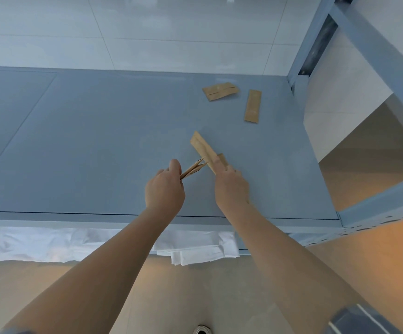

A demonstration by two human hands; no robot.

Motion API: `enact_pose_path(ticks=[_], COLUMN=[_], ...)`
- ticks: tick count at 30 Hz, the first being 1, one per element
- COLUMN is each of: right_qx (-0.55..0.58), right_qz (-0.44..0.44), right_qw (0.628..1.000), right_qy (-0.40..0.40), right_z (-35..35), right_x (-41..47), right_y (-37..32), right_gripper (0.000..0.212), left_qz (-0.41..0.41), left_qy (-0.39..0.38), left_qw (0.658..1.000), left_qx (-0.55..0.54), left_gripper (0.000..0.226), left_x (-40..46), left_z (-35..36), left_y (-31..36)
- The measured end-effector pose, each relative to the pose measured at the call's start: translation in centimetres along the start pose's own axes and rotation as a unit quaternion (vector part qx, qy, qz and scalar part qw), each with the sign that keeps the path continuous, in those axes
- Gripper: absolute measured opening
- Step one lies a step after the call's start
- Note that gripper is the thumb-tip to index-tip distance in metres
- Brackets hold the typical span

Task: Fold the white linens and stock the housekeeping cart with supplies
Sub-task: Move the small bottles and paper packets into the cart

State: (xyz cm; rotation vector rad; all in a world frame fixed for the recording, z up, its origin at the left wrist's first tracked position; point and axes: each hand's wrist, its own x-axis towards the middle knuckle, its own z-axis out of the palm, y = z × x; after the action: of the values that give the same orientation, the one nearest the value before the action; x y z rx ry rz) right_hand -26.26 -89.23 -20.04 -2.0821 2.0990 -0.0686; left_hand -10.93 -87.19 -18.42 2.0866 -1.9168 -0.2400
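Note:
My left hand (pixel 165 186) pinches a small bundle of brown paper packets (pixel 193 168) edge-on above the grey-blue shelf top (pixel 87 141). Just to its right, my right hand (pixel 230 184) grips another flat brown packet (pixel 202 148), thumb on top, with one more packet partly hidden behind the fingers. The two bundles meet at their tips. Farther back on the shelf lie a pair of overlapping brown packets (pixel 220 91) and a single packet (pixel 253 106). Folded white linens (pixel 195 249) lie on the lower shelf, sticking out past its front edge.
A grey-blue metal upright and rails (pixel 354 44) of the shelving frame rise at the right. More crumpled white cloth (pixel 34 244) lies on the lower shelf at the left. The tiled floor (pixel 171 297) is below me, with my shoe tip (pixel 202 330) at the bottom edge.

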Motion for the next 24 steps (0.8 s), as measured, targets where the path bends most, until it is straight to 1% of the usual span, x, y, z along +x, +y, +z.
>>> enact_pose_path(ticks=[3,4,6,7,8,13,15,18,22,24], right_qx=[0.011,0.011,0.006,0.001,-0.001,0.017,0.031,0.063,0.114,0.127], right_qz=[0.018,0.021,0.021,0.019,0.019,0.032,0.039,0.056,0.074,0.089], right_qw=[1.000,1.000,0.999,0.999,0.999,0.999,0.998,0.994,0.985,0.981], right_qy=[0.011,0.013,0.023,0.027,0.029,0.034,0.048,0.073,0.109,0.114], right_z=[-0.1,-0.1,-0.3,-0.5,-0.7,-1.8,-2.4,-4.0,-6.3,-7.2], right_x=[0.6,0.7,0.7,0.6,0.5,0.1,-0.6,-2.2,-5.6,-7.7], right_y=[0.4,0.6,0.9,1.1,1.2,2.0,2.4,3.0,4.1,4.7], right_gripper=[0.075,0.068,0.041,0.032,0.027,0.026,0.030,0.027,0.028,0.027], left_qz=[-0.003,-0.004,-0.004,-0.004,-0.005,-0.006,-0.001,0.011,0.051,0.075], left_qy=[-0.003,-0.003,-0.004,-0.003,-0.002,0.000,-0.001,-0.003,-0.009,-0.011], left_qw=[1.000,1.000,1.000,1.000,1.000,1.000,1.000,1.000,0.999,0.997], left_qx=[0.002,0.002,0.002,0.002,0.003,0.013,0.017,0.016,0.011,0.008], left_gripper=[0.015,0.015,0.015,0.015,0.015,0.017,0.018,0.017,0.022,0.022], left_x=[-0.2,-0.3,-0.4,-0.5,-0.5,-0.8,-1.2,-2.2,-3.6,-4.2], left_z=[-0.2,-0.4,-0.5,-0.6,-0.8,-1.8,-2.4,-3.5,-4.8,-5.2], left_y=[-0.1,-0.1,-0.1,-0.1,-0.1,0.2,0.7,1.8,3.5,4.4])
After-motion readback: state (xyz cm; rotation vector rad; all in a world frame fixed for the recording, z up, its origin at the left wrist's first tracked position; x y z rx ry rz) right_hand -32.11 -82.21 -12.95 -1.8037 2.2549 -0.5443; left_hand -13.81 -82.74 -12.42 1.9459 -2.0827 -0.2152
